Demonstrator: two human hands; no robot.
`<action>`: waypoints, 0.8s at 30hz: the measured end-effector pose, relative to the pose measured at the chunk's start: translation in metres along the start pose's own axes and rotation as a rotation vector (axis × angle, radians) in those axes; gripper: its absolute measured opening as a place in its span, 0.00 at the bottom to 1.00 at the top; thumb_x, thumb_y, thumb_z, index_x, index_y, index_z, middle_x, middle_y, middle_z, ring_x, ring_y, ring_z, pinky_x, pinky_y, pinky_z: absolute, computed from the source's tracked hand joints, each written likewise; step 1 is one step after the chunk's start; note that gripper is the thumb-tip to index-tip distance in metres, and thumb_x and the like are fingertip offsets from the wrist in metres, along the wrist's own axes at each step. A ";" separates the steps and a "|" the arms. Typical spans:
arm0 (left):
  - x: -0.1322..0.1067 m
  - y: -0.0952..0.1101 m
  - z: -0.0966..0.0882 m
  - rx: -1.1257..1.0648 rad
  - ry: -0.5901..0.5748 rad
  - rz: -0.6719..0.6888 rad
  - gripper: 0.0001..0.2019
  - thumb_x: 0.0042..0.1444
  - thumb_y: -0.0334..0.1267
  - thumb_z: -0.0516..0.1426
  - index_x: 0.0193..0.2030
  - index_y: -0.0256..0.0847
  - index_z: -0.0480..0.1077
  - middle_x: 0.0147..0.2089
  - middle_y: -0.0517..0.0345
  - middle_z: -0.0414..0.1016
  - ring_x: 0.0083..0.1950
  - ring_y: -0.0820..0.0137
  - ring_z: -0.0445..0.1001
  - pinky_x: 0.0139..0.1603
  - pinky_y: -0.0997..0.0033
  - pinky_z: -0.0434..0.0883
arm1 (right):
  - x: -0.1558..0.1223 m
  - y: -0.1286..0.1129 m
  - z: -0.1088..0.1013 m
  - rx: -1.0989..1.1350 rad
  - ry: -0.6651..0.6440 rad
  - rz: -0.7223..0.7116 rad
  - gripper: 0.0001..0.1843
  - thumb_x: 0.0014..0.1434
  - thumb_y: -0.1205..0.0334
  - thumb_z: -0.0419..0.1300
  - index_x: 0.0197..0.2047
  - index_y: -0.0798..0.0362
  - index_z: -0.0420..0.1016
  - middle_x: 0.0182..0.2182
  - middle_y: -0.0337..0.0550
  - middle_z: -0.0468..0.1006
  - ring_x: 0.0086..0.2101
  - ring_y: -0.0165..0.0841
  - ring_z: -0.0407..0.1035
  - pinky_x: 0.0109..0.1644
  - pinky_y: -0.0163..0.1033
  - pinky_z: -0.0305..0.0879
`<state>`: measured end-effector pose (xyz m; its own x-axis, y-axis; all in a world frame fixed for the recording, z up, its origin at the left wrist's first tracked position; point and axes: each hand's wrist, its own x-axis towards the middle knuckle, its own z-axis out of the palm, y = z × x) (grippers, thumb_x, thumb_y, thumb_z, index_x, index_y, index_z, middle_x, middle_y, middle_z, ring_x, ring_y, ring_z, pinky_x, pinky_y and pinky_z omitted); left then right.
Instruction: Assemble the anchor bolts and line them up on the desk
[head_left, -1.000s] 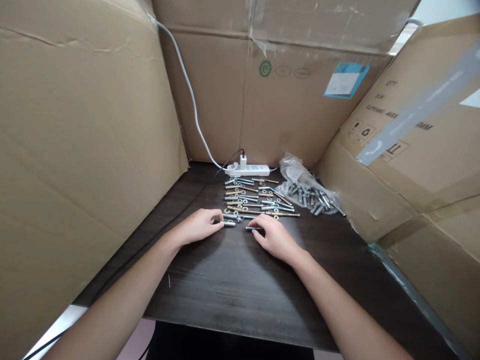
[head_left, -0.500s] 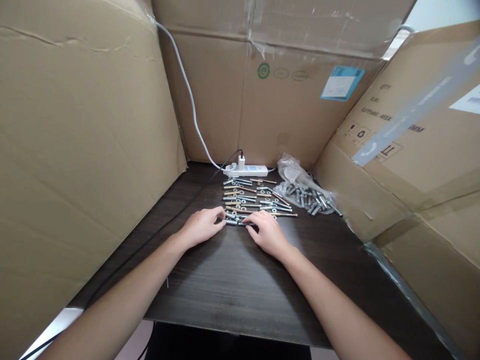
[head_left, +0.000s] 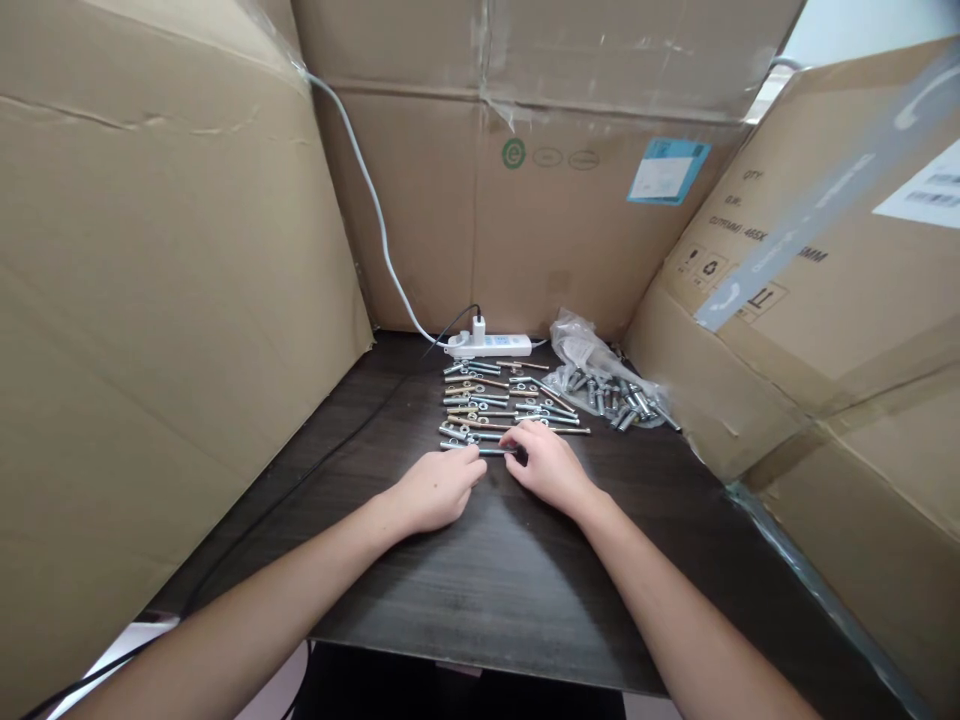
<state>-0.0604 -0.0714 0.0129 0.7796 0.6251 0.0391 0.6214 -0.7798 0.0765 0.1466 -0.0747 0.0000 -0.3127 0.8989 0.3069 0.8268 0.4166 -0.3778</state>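
Observation:
At the near edge of the laid-out hardware lies a slim metal bolt (head_left: 491, 452), left to right on the dark table. My right hand (head_left: 549, 466) has its thumb and forefinger closed around the bolt's right end. My left hand (head_left: 441, 488) is closed at the bolt's left part, its fingertips bent down and partly hidden. Just beyond its knuckles a metal sleeve (head_left: 451, 445) shows. Behind both hands, rows of silver and brass-coloured bolts (head_left: 480, 416), sleeves and washers (head_left: 464, 434) lie flat.
A clear plastic bag (head_left: 581, 345) with loose metal sleeves (head_left: 634, 404) spilling out lies at the back right. A white power strip (head_left: 491, 346) with a plug stands behind the rows. Cardboard walls (head_left: 420, 210) enclose the table; a black cable (head_left: 322, 455) crosses its left side.
My left hand has moved right and nearer to me, off the sleeve's left end. My right hand has shifted slightly right along the bolt. The view has turned a little.

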 end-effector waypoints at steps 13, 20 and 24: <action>0.002 -0.009 -0.001 -0.202 0.172 -0.088 0.13 0.56 0.27 0.46 0.45 0.42 0.63 0.49 0.54 0.62 0.38 0.71 0.70 0.41 0.70 0.67 | 0.004 0.005 0.007 0.167 0.026 0.003 0.08 0.56 0.71 0.55 0.37 0.52 0.73 0.35 0.41 0.72 0.32 0.28 0.67 0.40 0.34 0.63; -0.007 -0.026 -0.011 -0.320 0.186 -0.099 0.08 0.56 0.29 0.47 0.35 0.41 0.65 0.36 0.61 0.69 0.35 0.72 0.68 0.36 0.74 0.64 | 0.000 -0.002 0.000 0.131 0.049 -0.006 0.06 0.56 0.69 0.55 0.36 0.51 0.72 0.34 0.40 0.72 0.31 0.28 0.66 0.39 0.34 0.63; -0.008 -0.027 -0.011 -0.371 0.122 -0.028 0.11 0.56 0.29 0.48 0.36 0.42 0.70 0.38 0.61 0.74 0.39 0.72 0.71 0.41 0.75 0.65 | -0.003 -0.014 -0.005 0.134 0.001 -0.070 0.06 0.56 0.68 0.56 0.35 0.51 0.73 0.31 0.39 0.72 0.32 0.29 0.66 0.37 0.33 0.61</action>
<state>-0.0845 -0.0555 0.0217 0.7337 0.6630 0.1488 0.5545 -0.7107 0.4329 0.1379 -0.0838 0.0086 -0.3672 0.8667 0.3377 0.7329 0.4931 -0.4687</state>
